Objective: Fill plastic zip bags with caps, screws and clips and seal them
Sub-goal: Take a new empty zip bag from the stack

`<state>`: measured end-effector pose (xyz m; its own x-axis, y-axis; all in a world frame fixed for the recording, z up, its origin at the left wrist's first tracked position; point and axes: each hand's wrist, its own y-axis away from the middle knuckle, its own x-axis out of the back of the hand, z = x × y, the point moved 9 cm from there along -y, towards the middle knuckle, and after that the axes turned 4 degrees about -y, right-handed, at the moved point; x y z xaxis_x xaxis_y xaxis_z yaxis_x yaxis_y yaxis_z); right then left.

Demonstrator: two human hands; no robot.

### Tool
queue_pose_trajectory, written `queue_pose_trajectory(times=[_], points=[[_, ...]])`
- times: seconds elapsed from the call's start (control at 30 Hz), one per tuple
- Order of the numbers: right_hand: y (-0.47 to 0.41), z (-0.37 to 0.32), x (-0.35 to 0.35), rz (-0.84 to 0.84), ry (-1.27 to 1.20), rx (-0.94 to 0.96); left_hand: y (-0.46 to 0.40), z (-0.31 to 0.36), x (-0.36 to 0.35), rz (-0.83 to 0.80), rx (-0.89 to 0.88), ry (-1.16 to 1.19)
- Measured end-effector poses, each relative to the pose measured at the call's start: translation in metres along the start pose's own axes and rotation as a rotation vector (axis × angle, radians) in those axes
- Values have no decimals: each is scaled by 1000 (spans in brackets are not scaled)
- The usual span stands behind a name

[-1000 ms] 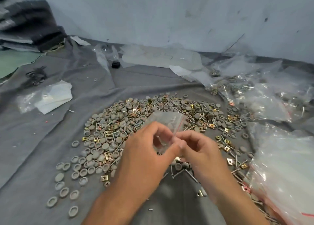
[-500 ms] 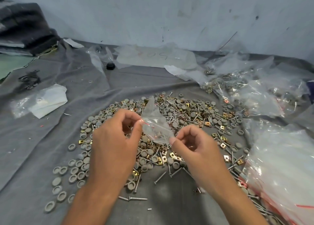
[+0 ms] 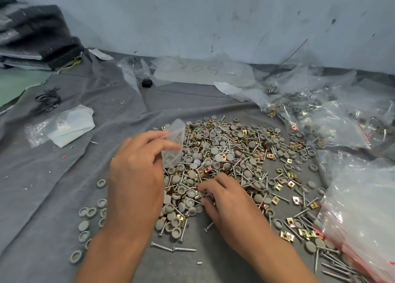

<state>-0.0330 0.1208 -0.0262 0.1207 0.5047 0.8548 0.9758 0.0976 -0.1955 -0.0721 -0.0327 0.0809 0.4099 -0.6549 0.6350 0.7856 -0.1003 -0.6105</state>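
Note:
A heap [image 3: 226, 154] of grey round caps, silver screws and gold square clips lies spread on the grey cloth [image 3: 53, 186]. My left hand [image 3: 136, 176] holds a small clear zip bag [image 3: 174, 146] above the heap's left side, pinching it between thumb and fingers. My right hand [image 3: 224, 199] is down on the near part of the heap, its fingertips curled onto a grey cap [image 3: 208, 196] among the pieces. The bag looks empty and hangs open-ended.
A stack of clear red-striped zip bags [image 3: 363, 218] lies at the right. Filled bags [image 3: 320, 116] are piled at the back right. A folded white bag [image 3: 68, 126] and black clips [image 3: 48, 99] lie on the left, dark folded fabric [image 3: 32, 37] at the far left.
My right hand let go of the bag and dropped onto the heap. My left hand kept the bag and moved it slightly up and left.

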Motion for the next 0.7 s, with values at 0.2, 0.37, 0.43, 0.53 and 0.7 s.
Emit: queue_pose_trajectory(times=[0.2,0.37,0.43,0.53,0.7], points=[[-1,4,10,20,-181,-37,9,0,-33,-257,-23,-13],[1,-20,57,369,-373,131,21,11,-56,-435,-52,13],[2,-30,63,443,-292,205,22,18,-59,-458,-69,18],[2,-30,61,474,-195,200,23,19,-62,-477,-66,22],[5,-24,65,482,-262,175,21,15,-56,-449,-20,45]])
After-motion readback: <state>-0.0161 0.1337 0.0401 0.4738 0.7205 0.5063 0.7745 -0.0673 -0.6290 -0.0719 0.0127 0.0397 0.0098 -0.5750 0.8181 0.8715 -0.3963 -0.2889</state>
